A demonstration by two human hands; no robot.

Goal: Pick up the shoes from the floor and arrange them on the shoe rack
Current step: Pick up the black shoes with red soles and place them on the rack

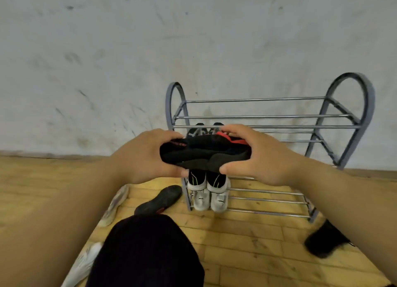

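A black shoe with red trim (204,153) is held sideways in the air in front of the grey metal shoe rack (268,117). My left hand (146,155) grips its left end and my right hand (257,153) grips its right end. On the rack's left side a black shoe pair (204,130) sits on the middle level, partly hidden behind the held shoe. A white and black pair (208,192) sits on the lowest level. The matching black shoe (159,199) lies on the wooden floor left of the rack.
A pale shoe (113,205) lies on the floor at left and a white shoe (83,265) near the bottom left. A black shoe (324,241) lies on the floor at right, under my forearm. My dark-trousered knee (146,252) fills the lower centre. A scuffed white wall (150,50) stands behind the rack.
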